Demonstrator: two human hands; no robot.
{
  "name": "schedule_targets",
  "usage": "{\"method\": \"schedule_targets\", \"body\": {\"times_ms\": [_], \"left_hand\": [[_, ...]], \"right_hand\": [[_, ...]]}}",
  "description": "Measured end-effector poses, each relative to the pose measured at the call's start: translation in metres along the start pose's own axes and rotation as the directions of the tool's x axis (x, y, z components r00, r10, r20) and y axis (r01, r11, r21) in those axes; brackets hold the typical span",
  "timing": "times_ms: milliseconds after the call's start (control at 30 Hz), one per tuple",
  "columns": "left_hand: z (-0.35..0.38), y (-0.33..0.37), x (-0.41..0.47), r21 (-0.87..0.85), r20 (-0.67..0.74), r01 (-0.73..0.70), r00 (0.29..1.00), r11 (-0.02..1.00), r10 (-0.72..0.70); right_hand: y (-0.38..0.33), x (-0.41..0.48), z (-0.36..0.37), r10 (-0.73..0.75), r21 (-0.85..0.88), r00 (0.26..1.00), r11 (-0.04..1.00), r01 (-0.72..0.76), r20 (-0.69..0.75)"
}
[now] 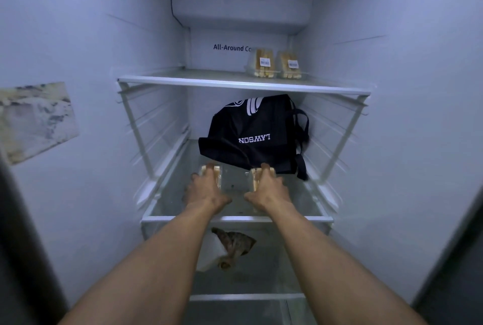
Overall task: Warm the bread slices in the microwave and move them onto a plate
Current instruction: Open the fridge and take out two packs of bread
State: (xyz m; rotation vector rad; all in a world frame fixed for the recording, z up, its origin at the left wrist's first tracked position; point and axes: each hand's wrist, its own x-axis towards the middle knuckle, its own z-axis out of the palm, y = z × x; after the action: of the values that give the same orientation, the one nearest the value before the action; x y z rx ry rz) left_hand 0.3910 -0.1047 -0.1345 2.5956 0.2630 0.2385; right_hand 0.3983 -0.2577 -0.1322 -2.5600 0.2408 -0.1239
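Gripping one pack each, both hands sit inside an open fridge, on the near half of the middle shelf [243,218]. The left hand [206,188] is curled over the left bread pack [216,169]; its fingers [209,168] wrap across the top, so pale slice edges peek out on either side of them at the far end of the hand. The right hand [269,186] clamps the right bread pack [254,181] in the same way: fingers [266,167] hooked over the far top edge, with the slices showing along the left side of the hand under clear wrapping. The two packs lie side by side, near each other but apart, with bare glass between them. Whether they rest on the shelf or are raised off it cannot be told; the left one is blurred.

Just beyond the fingers, at the far end of the same shelf, slumps a black bag [251,126] with white lettering, its strap hanging down on the right near the right pack. On the upper shelf [235,84], far right, stand two more labelled packs of slices [262,63], touching or nearly so. Below the arms, a crumpled bag [230,243] with something brown inside lies on a lower level. A faded picture [36,120] is stuck on the left wall
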Motion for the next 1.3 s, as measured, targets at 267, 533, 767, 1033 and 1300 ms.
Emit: {"method": "schedule_targets", "body": {"times_ms": [267, 533, 767, 1033, 1300], "left_hand": [[-0.022, 0.003, -0.018, -0.071, -0.043, -0.02, 0.999, 0.997, 0.017], [-0.061, 0.01, -0.067, -0.09, -0.053, -0.05, 0.998, 0.995, 0.045], [-0.113, 0.009, -0.135, -0.094, -0.084, -0.141, 0.988, 0.986, 0.133], [-0.157, -0.012, -0.247, -0.087, -0.073, -0.271, 0.961, 0.959, 0.266], [-0.193, -0.016, -0.355, -0.143, -0.014, -0.362, 0.931, 0.921, 0.364]], "right_hand": [[-0.008, -0.017, -0.02, -0.029, 0.012, 0.998, 0.999, 0.03, -0.057], [-0.017, -0.071, -0.059, -0.028, -0.009, 0.995, 1.0, 0.027, -0.097], [-0.025, -0.162, -0.104, -0.033, -0.026, 0.985, 0.999, 0.029, -0.171], [-0.019, -0.303, -0.132, 0.011, -0.055, 0.972, 0.998, -0.025, -0.234], [-0.003, -0.444, -0.168, -0.002, -0.066, 0.951, 0.998, -0.019, -0.308]]}}
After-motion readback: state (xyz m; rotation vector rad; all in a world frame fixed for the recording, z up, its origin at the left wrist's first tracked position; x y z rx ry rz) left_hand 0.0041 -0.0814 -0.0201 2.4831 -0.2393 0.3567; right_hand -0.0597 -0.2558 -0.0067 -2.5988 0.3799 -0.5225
